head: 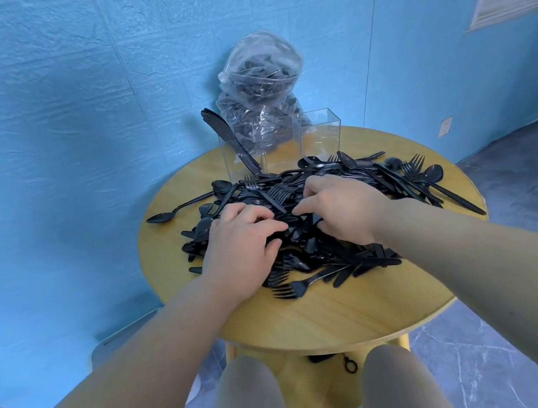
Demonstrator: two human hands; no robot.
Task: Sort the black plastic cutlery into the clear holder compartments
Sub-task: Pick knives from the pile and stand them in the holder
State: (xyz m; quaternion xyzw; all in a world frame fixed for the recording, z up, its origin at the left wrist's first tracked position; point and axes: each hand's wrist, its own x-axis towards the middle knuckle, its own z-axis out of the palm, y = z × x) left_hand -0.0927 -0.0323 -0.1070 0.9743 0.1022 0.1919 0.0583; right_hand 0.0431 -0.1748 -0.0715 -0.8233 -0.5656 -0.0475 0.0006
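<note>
A heap of black cutlery (312, 204), forks, spoons and knives mixed, covers the middle of the round yellow counter (328, 313) at the center of the frame. Both hands lie on the heap. The left hand (242, 242) has its fingers curled down into the pieces, and the right hand (341, 209) does the same just beside it; whether either actually grips a piece I cannot tell. Above the heap, at the counter's far edge, stands the clear holder (281, 143); its left compartment holds a few black knives (226, 133) leaning left. Behind it a clear plastic bag (260, 77) with more cutlery rests against the blue wall (43, 131).
</note>
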